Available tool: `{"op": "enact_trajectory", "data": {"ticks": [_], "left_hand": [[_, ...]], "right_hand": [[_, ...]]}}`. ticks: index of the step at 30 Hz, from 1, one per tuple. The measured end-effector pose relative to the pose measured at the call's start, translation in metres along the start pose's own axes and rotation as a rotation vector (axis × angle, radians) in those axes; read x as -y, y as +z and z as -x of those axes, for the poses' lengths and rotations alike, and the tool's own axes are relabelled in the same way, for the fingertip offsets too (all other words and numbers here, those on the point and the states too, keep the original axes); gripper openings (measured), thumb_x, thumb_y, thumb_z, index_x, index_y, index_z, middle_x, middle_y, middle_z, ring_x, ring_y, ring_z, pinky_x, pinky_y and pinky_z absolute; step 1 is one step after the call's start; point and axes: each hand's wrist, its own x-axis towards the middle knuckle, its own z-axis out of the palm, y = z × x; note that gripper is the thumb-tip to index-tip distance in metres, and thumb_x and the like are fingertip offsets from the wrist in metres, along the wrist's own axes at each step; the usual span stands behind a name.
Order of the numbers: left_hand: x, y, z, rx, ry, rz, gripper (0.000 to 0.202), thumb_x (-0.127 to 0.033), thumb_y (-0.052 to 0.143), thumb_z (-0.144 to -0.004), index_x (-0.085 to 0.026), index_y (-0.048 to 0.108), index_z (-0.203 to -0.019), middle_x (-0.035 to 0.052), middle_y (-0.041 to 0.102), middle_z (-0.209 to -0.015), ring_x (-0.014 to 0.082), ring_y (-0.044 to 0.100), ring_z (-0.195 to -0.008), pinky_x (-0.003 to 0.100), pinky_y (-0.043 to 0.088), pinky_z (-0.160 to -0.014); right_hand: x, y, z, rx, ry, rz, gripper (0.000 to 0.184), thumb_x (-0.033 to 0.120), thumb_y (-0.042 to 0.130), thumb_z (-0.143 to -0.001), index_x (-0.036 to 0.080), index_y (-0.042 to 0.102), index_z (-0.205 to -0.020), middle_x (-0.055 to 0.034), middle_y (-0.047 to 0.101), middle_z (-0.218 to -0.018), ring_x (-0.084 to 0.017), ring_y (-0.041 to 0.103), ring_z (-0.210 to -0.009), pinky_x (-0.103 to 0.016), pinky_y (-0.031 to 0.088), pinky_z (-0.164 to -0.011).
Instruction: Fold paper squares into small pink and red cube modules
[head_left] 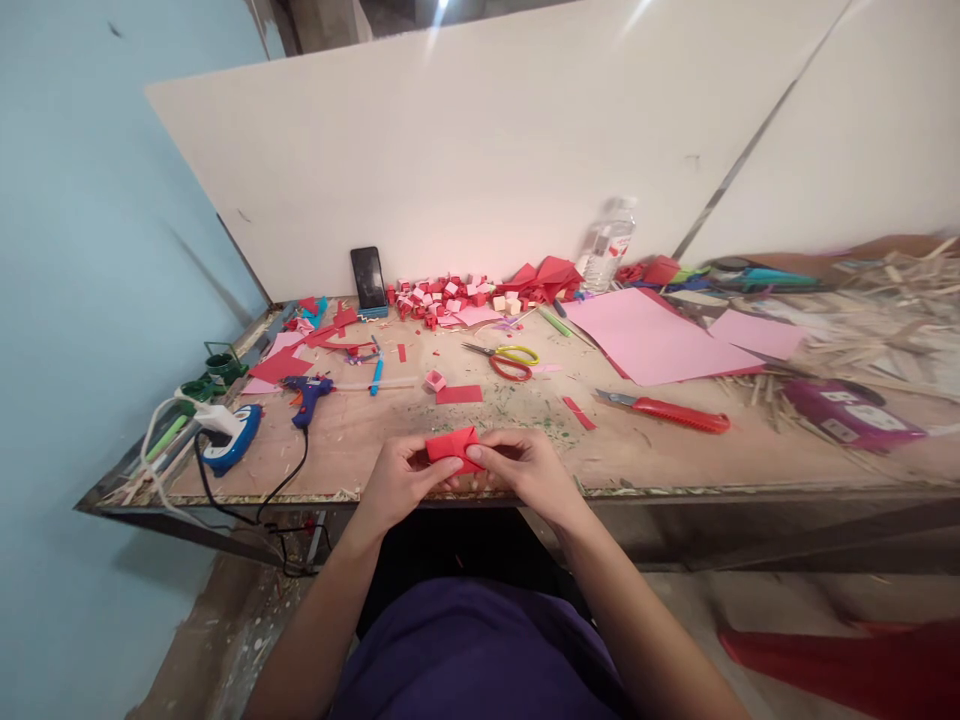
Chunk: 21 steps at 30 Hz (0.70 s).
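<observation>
Between my two hands is a small folded piece of red paper (450, 443), just above the front edge of the table. My left hand (403, 477) is closed on its left side, thumb along the lower edge. With thumb and fingers, my right hand (523, 467) pinches the right end, where a fold shows. Fingers behind the paper are partly hidden. Just beyond lie a red paper strip (459, 395), a small pink paper box (435, 380) and a narrow red strip (579, 412). Scissors (510, 358) with yellow and red handles rest farther back.
A red utility knife (675, 411) lies at right, blade out, near pink paper sheets (660, 335). At left are a blue glue gun (307, 395) and a power strip (232, 440) with cords. A phone (367, 278), a heap of small paper boxes (450, 300) and a bottle (611, 245) stand behind.
</observation>
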Motion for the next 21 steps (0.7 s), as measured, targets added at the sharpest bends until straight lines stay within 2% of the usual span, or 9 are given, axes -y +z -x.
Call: {"op": "enact_trajectory", "data": {"ticks": [8,16,19,21], "left_hand": [[-0.0015,0.0007,0.0007,-0.016,0.018,0.009,0.034,-0.04,0.079,-0.082,-0.013,0.081,-0.102,0.0086,0.079,-0.091,0.0185,0.071,-0.067,0.029,0.06,-0.063],[-0.0048,0.0018,0.0013,-0.036,0.038,-0.073,0.035,-0.039,0.074,-0.086,-0.015,0.08,-0.11,0.0101,0.079,-0.107,0.024,0.075,-0.083,0.033,0.062,-0.071],[-0.0029,0.0006,0.0013,-0.012,0.029,-0.082,0.035,-0.039,0.074,-0.086,-0.015,0.079,-0.111,0.0094,0.08,-0.103,0.0247,0.074,-0.085,0.032,0.06,-0.074],[-0.0015,-0.0004,0.001,0.005,0.039,-0.111,0.032,-0.039,0.073,-0.086,-0.014,0.081,-0.105,0.0087,0.08,-0.097,0.0252,0.074,-0.086,0.032,0.059,-0.077]], "right_hand": [[-0.0006,-0.0002,-0.0019,-0.016,-0.045,0.058,0.025,0.04,0.075,-0.085,0.017,0.079,-0.076,-0.0046,0.075,-0.073,-0.018,0.061,-0.065,-0.028,0.046,-0.063],[0.0022,0.0007,0.0005,0.013,-0.035,0.082,0.026,0.043,0.077,-0.084,0.017,0.08,-0.08,-0.0046,0.075,-0.075,-0.02,0.064,-0.07,-0.029,0.048,-0.067],[0.0039,-0.0002,0.0012,0.01,-0.011,0.023,0.027,0.044,0.076,-0.084,0.018,0.079,-0.082,-0.0042,0.073,-0.076,-0.02,0.063,-0.07,-0.029,0.049,-0.065],[0.0047,-0.0008,0.0016,0.002,0.005,0.001,0.028,0.045,0.075,-0.085,0.017,0.078,-0.079,-0.004,0.071,-0.074,-0.019,0.06,-0.067,-0.028,0.048,-0.061]]}}
